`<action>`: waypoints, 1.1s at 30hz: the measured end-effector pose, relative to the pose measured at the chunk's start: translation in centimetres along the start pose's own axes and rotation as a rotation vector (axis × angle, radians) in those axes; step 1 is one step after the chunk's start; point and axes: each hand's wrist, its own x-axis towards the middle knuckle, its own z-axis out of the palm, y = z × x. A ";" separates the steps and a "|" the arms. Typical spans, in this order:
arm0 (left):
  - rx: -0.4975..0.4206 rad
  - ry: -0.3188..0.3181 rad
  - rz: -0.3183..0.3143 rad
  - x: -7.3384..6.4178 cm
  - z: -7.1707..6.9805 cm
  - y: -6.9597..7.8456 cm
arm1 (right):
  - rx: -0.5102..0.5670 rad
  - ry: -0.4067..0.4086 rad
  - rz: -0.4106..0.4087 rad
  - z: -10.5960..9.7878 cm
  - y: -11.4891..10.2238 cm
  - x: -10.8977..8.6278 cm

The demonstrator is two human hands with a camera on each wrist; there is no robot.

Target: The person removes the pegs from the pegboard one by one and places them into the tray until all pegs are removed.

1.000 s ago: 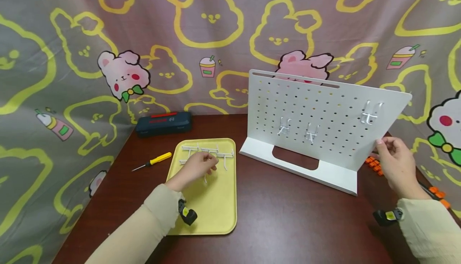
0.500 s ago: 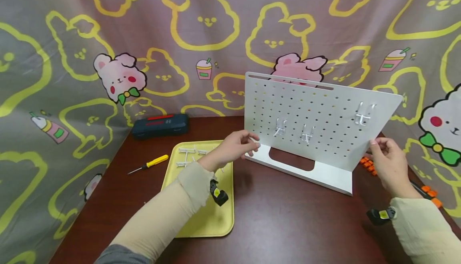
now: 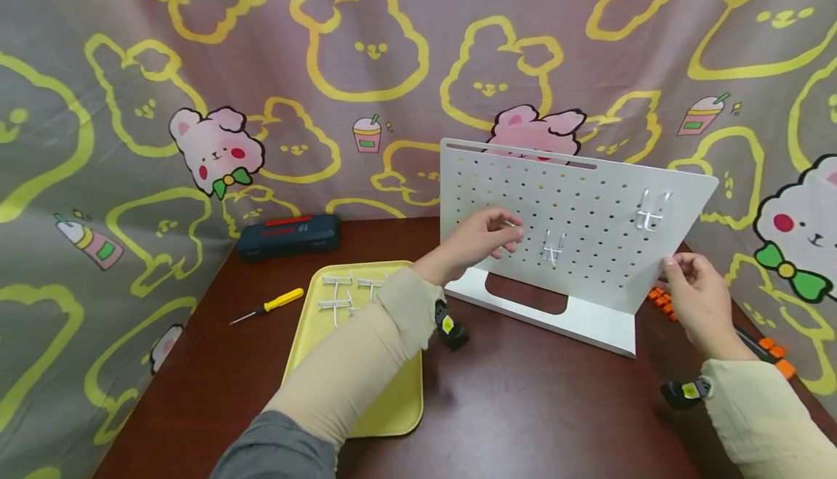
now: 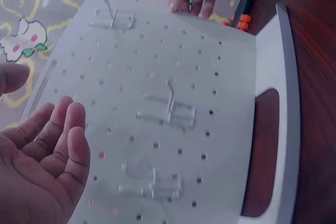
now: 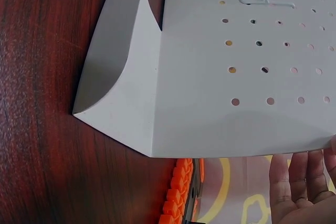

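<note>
A white pegboard [image 3: 575, 195] stands upright on its bent base [image 3: 588, 319]. White wire hooks are fixed in it, including an upper right hook [image 3: 647, 219] and a lower hook [image 3: 552, 250]. The left wrist view shows another hook [image 4: 152, 184], which the left hand hides in the head view. My left hand [image 3: 480, 239] hovers in front of the board's left half, fingers loosely bent, holding nothing. At the board's right edge, my right hand [image 3: 702, 301] pinches it, thumb in front and fingers [image 5: 299, 177] behind.
A yellow tray [image 3: 392, 421] bears several white hooks [image 3: 336, 304], partly covered by the left forearm. Left of it lies a yellow-handled screwdriver [image 3: 281, 299]. A dark blue case [image 3: 288, 238] sits behind. Orange-and-black items [image 3: 771, 352] lie behind the board, by the right hand.
My left hand has moved from over the tray, rightward and up, to the front of the pegboard. My right hand stays on the board's edge. The head view has shifted slightly.
</note>
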 end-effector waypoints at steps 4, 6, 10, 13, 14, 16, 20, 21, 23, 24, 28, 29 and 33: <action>-0.025 -0.012 0.005 1.6 1.6 1.2 | -0.004 0.007 0.003 0.1 0.1 0.1; -0.046 -0.009 0.005 2.3 2.7 1.9 | -0.008 0.011 0.006 0.1 0.2 0.0; -0.054 -0.013 0.019 3.7 4.9 3.0 | -0.014 0.009 0.012 0.0 0.2 0.0; -0.049 -0.017 0.020 4.6 6.7 3.4 | -0.020 0.005 0.000 -0.1 0.1 -0.2; -0.050 -0.015 0.012 4.9 7.4 3.5 | -0.019 0.003 -0.006 -0.1 0.1 -0.2; -0.061 -0.016 -0.014 5.3 8.6 3.7 | -0.012 0.001 -0.019 -0.1 0.0 -0.3; -0.079 -0.003 -0.065 6.0 11.1 3.9 | 0.003 0.007 -0.037 0.1 -0.2 -0.3; -0.091 0.004 -0.076 6.2 11.6 4.0 | 0.003 0.007 -0.040 0.1 -0.2 -0.3; -0.130 0.023 -0.100 6.5 12.7 4.0 | 0.001 0.007 -0.050 0.1 -0.2 -0.2; -0.153 0.033 -0.114 6.6 13.3 4.0 | -0.003 0.003 -0.054 0.1 -0.2 -0.3; -0.270 0.083 -0.176 7.0 15.0 4.1 | -0.013 -0.008 -0.056 -0.1 0.0 -0.3; -0.300 0.092 -0.184 7.0 15.2 4.1 | -0.015 -0.009 -0.054 -0.2 0.0 -0.4; -0.451 0.143 -0.211 7.2 15.8 4.3 | -0.006 -0.008 -0.057 -0.2 0.3 -0.4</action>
